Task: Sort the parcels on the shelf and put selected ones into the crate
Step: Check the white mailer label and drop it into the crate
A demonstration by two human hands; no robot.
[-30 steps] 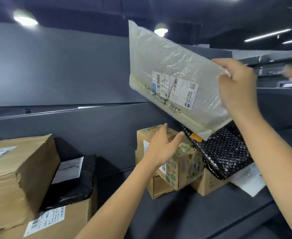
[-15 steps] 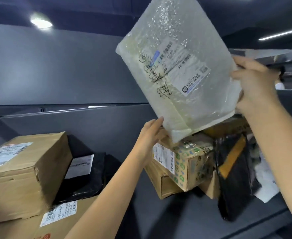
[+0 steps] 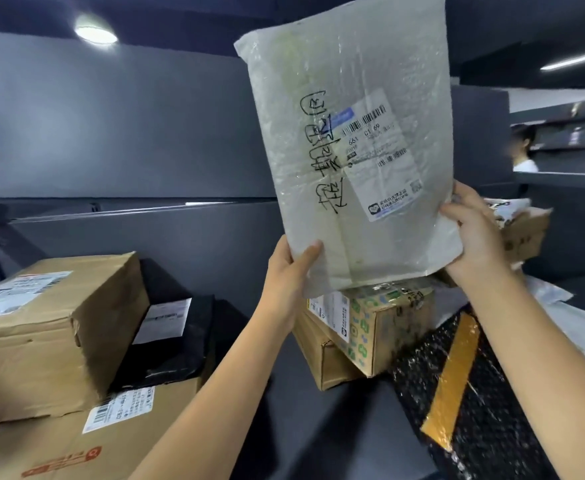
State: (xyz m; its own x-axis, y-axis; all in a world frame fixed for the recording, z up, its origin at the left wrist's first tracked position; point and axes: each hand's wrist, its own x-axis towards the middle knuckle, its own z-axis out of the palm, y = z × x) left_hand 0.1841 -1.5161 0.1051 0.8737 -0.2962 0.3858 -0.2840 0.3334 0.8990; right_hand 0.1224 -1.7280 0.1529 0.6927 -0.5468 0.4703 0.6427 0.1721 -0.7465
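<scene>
Head view: hands (image 3: 286,271) (image 3: 474,237) grip the bubble mailer (image 3: 346,77) above cardboard boxes (image 3: 384,327).

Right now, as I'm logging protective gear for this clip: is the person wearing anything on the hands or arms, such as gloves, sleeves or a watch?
Nothing worn shows. The left hand and right hand are ungloved; the left forearm and right forearm are bare to the frame's edge, with no sleeve, watch or bracelet. No ring shows on the visible fingers.
</scene>
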